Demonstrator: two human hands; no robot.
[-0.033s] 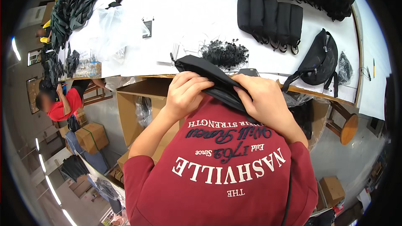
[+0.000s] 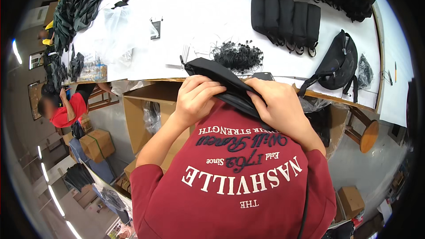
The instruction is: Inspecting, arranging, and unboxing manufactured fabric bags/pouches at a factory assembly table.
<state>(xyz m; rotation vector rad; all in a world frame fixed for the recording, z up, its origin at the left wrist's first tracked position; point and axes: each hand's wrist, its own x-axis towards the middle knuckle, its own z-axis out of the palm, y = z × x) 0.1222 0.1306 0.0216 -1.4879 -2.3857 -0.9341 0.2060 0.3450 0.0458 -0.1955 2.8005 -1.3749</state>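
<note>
Close to my chest, at the table's near edge, I hold a black fabric bag (image 2: 217,70) with both hands. My left hand (image 2: 197,99) is closed on its left part, fingers curled over the cloth. My right hand (image 2: 280,105) grips the right end, its thumb pressed into a fold. A small dark tab or pull sticks out at the bag's left tip. Just beyond it lies a tangled heap of thin black cords (image 2: 238,56). To the right, a black waist bag (image 2: 337,64) rests on the table with its strap hanging over the edge.
Several black pouches (image 2: 285,17) lie in a row on the white table (image 2: 199,0). Dark straps (image 2: 82,6) are heaped at far left, near a clear plastic bag (image 2: 117,28). Below the table stands an open cardboard box (image 2: 137,126); a wooden stool (image 2: 368,136) is at right. Someone in red (image 2: 68,113) works at left.
</note>
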